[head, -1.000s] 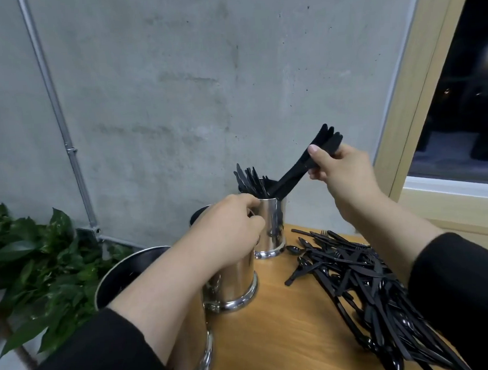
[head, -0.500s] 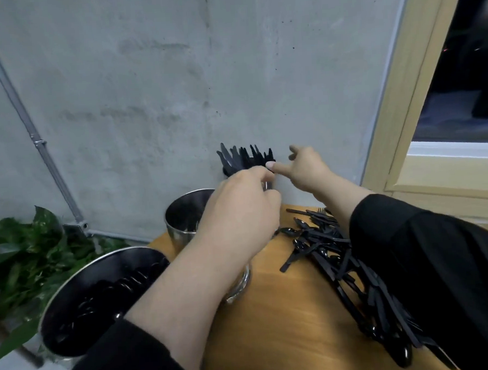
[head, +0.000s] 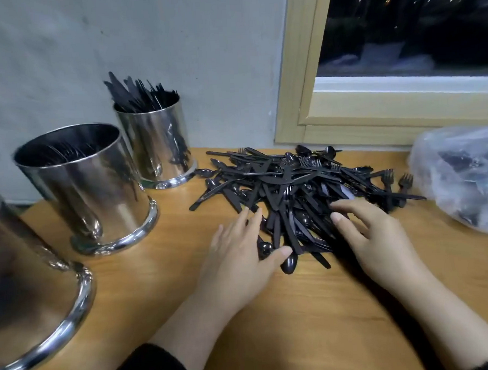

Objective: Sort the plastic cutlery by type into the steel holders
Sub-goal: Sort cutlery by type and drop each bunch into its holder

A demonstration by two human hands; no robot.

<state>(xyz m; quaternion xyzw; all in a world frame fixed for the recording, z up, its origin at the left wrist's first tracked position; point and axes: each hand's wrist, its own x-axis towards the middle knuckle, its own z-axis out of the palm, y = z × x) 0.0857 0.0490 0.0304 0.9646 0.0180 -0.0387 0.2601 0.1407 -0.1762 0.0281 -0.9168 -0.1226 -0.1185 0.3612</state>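
A heap of black plastic cutlery (head: pixel 294 188), knives, forks and spoons mixed, lies on the wooden table (head: pixel 314 308). Three steel holders stand at the left: the far holder (head: pixel 156 144) bristles with black knives, the middle holder (head: pixel 93 187) has dark cutlery inside, the near holder (head: pixel 25 287) is cut off by the frame edge. My left hand (head: pixel 240 250) lies flat, fingers straight, at the heap's near left edge, its thumb by a spoon (head: pixel 288 263). My right hand (head: pixel 372 234) rests on the heap's near right side with fingers spread, holding nothing.
A clear plastic bag (head: pixel 463 179) with more dark cutlery sits at the right edge of the table. A wooden window frame (head: pixel 346 117) and a grey concrete wall (head: pixel 173 41) stand behind the table.
My right hand dropped the bunch of knives into the far holder. Both hands then came down from the holders to the heap, and the view swung right and downward.
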